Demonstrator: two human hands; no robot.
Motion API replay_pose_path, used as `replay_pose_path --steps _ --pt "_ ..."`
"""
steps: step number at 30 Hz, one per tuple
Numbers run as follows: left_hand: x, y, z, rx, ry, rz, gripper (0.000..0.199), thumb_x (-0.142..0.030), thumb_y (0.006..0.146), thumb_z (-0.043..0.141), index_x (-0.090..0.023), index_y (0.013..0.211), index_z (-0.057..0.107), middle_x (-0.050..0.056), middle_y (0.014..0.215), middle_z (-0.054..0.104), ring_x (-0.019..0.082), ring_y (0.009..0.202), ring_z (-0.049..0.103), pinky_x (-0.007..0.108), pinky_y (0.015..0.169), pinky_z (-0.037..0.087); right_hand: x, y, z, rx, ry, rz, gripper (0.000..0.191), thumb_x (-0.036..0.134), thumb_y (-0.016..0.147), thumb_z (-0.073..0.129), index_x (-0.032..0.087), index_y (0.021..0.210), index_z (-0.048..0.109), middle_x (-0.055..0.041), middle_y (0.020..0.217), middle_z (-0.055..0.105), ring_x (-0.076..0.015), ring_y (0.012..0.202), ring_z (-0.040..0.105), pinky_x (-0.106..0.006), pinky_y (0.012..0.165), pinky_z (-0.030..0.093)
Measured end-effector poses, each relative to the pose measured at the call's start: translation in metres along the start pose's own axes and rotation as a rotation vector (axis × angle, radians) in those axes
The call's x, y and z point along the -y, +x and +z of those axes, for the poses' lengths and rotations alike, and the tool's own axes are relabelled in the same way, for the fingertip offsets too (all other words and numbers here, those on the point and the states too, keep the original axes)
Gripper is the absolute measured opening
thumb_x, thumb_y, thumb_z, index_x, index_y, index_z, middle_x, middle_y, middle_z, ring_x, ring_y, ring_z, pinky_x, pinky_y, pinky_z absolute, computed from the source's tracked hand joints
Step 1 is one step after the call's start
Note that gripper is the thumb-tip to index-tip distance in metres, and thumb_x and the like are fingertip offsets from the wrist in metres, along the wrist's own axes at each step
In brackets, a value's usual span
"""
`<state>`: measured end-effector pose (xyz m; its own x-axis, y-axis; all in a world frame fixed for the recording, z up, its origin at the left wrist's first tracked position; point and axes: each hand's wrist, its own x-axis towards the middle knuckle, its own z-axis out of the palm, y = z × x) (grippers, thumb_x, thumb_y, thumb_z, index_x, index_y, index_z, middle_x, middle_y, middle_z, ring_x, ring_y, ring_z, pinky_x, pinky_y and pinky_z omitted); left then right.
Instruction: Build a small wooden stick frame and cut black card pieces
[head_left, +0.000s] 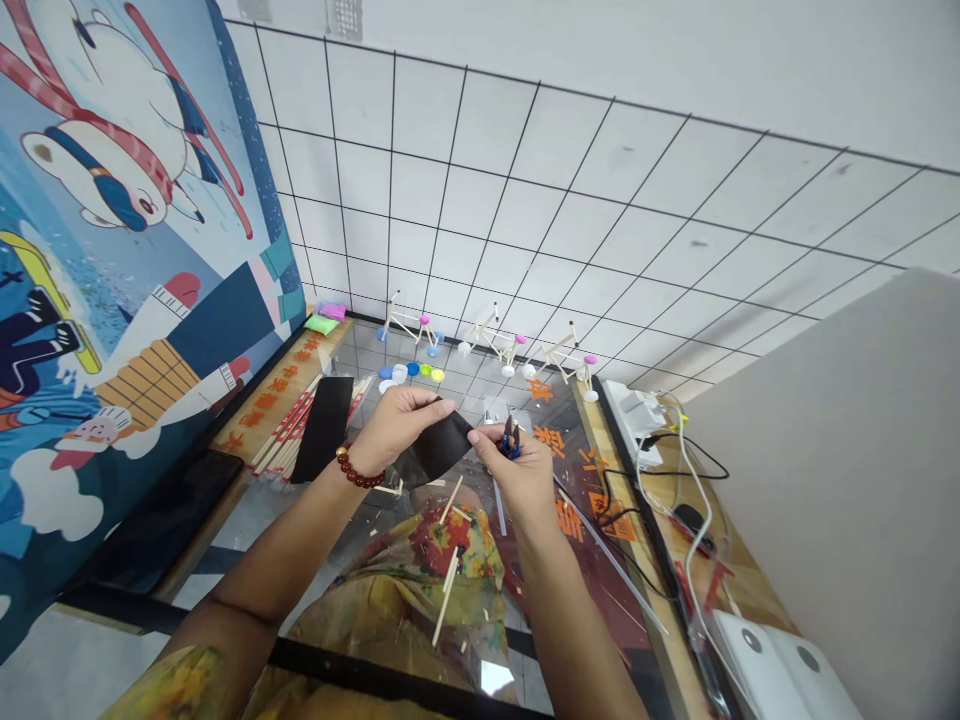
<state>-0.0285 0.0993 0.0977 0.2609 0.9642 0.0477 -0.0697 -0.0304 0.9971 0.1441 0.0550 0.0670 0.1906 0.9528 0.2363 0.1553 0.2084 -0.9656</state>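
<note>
My left hand [401, 425], with a bead bracelet at its wrist, pinches a piece of black sheet [442, 447] between thumb and fingers. At the sheet's right corner, my right hand [517, 465] grips the edge with thumb and fingertip. A small blue-handled cutting tool [510, 440] is tucked in my right hand, its dark jaws pointing up; scissors or nippers, I cannot tell which. To the left, another black strip [322, 430] lies over several wooden chopsticks [285, 435] with red wrapping. Short pale stick pieces [448, 590] lie on the glass tabletop below my hands.
Along the wall stand three small stick-built models [409, 325] with coloured round bases. Small coloured pots [426, 370] and packets of green [322, 324] and pink clay sit at the back left. A power strip [634, 415] with cables runs along the right edge.
</note>
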Motion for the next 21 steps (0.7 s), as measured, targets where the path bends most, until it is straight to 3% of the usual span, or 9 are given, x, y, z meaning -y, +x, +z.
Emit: replay_pose_path --steps 7,11,21 --pt "0.0012 0.0001 0.0011 0.006 -0.007 -0.006 0.039 -0.051 0.069 0.074 -0.013 0.062 0.068 -0.001 0.056 0.055 0.011 0.057 0.047 0.024 0.056 0.036 -0.0027 0.0033 -0.0069 0.037 0.063 0.020 0.023 0.041 0.074 0.074 0.018 0.076 0.075 -0.0014 0.067 0.067 -0.0140 0.061 0.055 -0.027 0.061 0.045" --pt "0.0025 0.0003 0.0011 0.044 -0.005 -0.011 0.040 -0.053 0.069 0.074 -0.014 0.065 0.070 0.001 0.060 0.060 0.013 0.059 0.052 0.025 0.058 0.040 -0.0028 0.0031 -0.0053 0.058 0.051 0.012 0.021 0.039 0.073 0.075 0.019 0.069 0.074 -0.0002 0.063 0.065 -0.0138 0.060 0.054 -0.027 0.059 0.043" --pt "-0.0013 0.0022 -0.0042 0.090 -0.112 -0.059 0.042 -0.056 0.069 0.074 -0.014 0.075 0.075 0.005 0.071 0.069 0.017 0.072 0.060 0.027 0.068 0.045 -0.0018 0.0024 -0.0027 0.005 0.043 0.011 0.020 0.037 0.073 0.074 0.018 0.069 0.075 -0.0006 0.063 0.066 -0.0135 0.058 0.055 -0.027 0.059 0.045"
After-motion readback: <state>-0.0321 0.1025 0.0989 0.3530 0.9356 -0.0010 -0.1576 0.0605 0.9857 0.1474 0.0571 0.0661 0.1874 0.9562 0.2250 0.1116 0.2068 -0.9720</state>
